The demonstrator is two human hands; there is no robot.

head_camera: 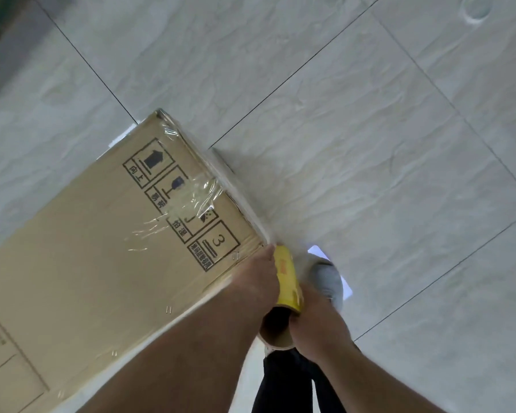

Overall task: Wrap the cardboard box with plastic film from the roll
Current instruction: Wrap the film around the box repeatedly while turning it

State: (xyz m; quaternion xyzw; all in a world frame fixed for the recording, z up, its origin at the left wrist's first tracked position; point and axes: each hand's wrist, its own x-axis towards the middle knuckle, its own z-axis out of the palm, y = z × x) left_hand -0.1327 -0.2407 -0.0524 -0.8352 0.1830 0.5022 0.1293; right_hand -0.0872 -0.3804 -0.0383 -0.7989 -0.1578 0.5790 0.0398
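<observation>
Both hands, left hand and right hand, grip the yellow film roll beside the partly wrapped cardboard box.

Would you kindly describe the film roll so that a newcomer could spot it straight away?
Start at the big cardboard box lying on the pale tiled floor. Follow its film-covered edge down to the near corner, where the left hand and right hand grip the roll. It is the only yellow-labelled tube, with an open brown core.
</observation>
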